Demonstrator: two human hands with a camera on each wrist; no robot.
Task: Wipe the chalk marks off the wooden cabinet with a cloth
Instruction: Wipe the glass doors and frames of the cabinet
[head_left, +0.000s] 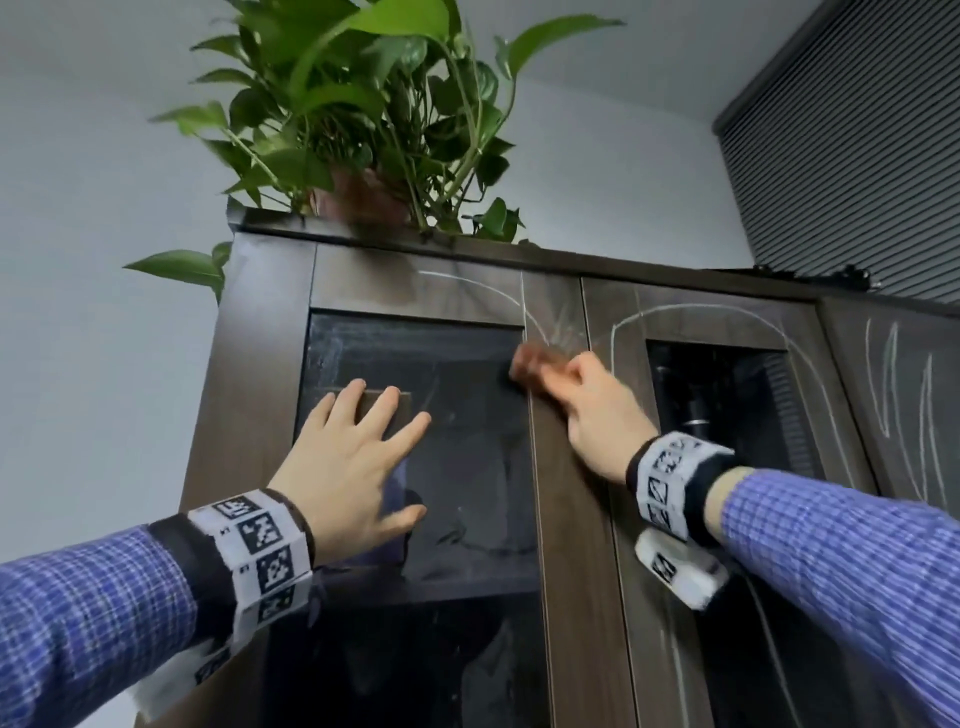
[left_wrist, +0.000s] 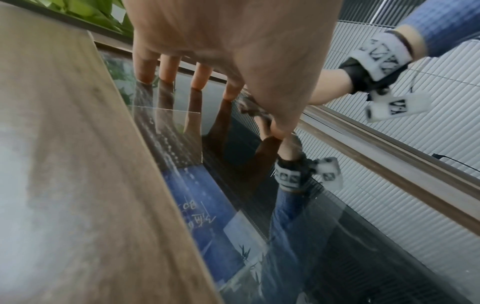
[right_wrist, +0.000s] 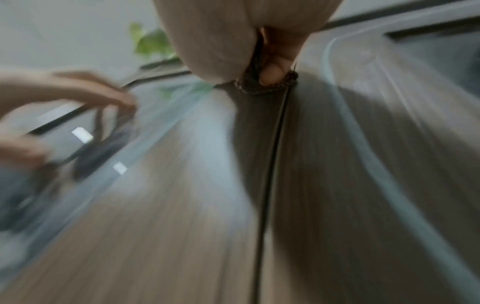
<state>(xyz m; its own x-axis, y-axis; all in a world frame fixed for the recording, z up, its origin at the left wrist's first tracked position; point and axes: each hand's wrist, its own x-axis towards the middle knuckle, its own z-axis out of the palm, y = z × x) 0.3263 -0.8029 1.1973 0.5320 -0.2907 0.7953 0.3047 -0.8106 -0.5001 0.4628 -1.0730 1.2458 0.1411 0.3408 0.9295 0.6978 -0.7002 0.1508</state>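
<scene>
A dark wooden cabinet (head_left: 571, 519) with glass doors fills the head view. White chalk marks (head_left: 488, 291) arc over the left door's top rail, and more chalk lines (head_left: 727, 314) loop over the right door. My right hand (head_left: 576, 395) grips a brown cloth (head_left: 530, 364) and presses it on the stile between the doors; the right wrist view is blurred, with the cloth (right_wrist: 267, 86) under my fingers. My left hand (head_left: 358, 457) lies flat with spread fingers on the left door's glass (head_left: 467, 415), its fingertips (left_wrist: 166, 76) touching the pane.
A potted green plant (head_left: 363, 130) stands on the cabinet top, its leaves hanging over the left corner. A grey blind (head_left: 852, 156) covers the window at upper right. A third panel (head_left: 904, 395) at far right carries chalk scribbles.
</scene>
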